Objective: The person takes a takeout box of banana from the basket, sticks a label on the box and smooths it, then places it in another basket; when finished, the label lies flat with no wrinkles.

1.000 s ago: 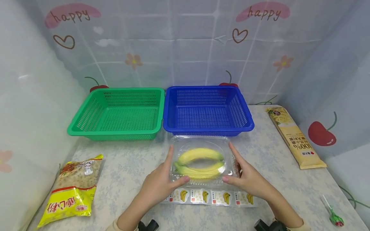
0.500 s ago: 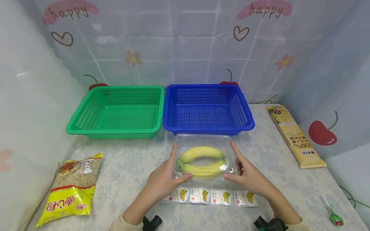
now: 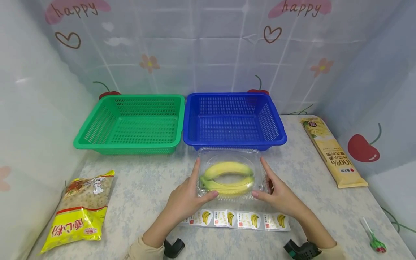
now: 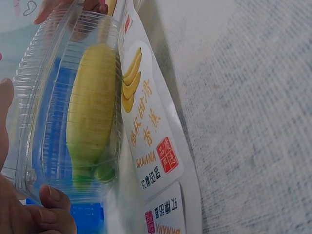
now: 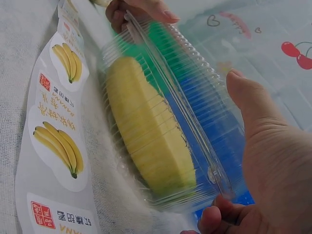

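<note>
A clear plastic clamshell box (image 3: 234,153) with bananas (image 3: 229,168) inside stands in front of the blue basket in the head view. My left hand (image 3: 183,200) grips its left side and my right hand (image 3: 281,193) its right side. Both thumbs lie at the near corners, with index fingers stretched along the sides. In the left wrist view, curled fingertips (image 4: 53,197) hold the box's lower edge; the right wrist view shows the same of the right hand. Nearer to me lies a strip of banana labels (image 3: 237,220). Whether the box touches the table cannot be told.
Behind the box stand a green basket (image 3: 128,147) and a blue basket (image 3: 234,141), side by side. A yellow bag of dry food (image 3: 79,213) lies at left. On the right are a long noodle packet (image 3: 334,155) and a green-wrapped lollipop (image 3: 377,243).
Both hands have moved the clamshell box slightly away from me and a little to the right, so the gap to the label strip is wider. The view has tilted down slightly.
</note>
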Available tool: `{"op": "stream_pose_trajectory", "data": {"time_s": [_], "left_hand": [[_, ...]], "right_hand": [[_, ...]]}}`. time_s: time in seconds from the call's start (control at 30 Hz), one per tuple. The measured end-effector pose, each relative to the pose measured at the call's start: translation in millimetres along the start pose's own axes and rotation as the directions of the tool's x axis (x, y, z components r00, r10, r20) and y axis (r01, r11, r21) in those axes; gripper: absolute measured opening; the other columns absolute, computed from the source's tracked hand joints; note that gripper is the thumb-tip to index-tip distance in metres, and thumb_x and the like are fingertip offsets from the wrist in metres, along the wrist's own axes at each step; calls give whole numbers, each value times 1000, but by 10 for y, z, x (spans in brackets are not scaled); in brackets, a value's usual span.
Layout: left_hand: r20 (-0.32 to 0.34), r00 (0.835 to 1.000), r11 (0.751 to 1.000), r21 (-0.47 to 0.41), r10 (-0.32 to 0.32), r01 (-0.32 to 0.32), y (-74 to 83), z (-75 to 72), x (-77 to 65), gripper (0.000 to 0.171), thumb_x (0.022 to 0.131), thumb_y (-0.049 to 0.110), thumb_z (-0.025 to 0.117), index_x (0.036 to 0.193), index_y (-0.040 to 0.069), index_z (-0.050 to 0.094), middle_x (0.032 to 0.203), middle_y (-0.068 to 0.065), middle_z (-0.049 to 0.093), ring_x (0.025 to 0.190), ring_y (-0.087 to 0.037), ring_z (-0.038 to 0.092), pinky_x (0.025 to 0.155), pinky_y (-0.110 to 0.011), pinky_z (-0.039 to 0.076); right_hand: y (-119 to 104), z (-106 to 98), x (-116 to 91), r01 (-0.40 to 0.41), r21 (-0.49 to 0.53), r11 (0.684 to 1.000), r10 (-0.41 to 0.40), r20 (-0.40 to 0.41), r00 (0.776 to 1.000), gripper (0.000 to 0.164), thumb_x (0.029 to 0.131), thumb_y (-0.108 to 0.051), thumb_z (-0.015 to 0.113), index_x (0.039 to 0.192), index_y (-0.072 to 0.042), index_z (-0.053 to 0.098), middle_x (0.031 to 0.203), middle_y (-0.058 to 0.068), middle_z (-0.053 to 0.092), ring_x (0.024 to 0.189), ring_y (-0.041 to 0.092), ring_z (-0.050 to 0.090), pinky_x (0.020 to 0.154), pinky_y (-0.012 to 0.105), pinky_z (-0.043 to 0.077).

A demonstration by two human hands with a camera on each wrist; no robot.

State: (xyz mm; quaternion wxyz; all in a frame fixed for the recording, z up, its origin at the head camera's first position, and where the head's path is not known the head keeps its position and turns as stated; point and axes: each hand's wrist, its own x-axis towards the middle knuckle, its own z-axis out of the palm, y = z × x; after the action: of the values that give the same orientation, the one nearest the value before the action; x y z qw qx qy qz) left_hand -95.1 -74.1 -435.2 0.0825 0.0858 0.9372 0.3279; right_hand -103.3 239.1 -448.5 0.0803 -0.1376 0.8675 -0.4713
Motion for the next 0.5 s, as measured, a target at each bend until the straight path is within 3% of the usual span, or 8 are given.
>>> {"op": "stream_pose_trajectory", "data": {"time_s": [0.5], "left_hand": [[9,1000,1000,11,-13,13,-8,-6,9,112,80,79,58,158,39,-11,149,-17,49,127,-42,56,80,-57,56]], "right_hand": [[44,-28,14,14,-78,997,-15,-19,1000,106,87,-29,78,161,-29,2,71,0,35,58,6,32,51,26,36]]}}
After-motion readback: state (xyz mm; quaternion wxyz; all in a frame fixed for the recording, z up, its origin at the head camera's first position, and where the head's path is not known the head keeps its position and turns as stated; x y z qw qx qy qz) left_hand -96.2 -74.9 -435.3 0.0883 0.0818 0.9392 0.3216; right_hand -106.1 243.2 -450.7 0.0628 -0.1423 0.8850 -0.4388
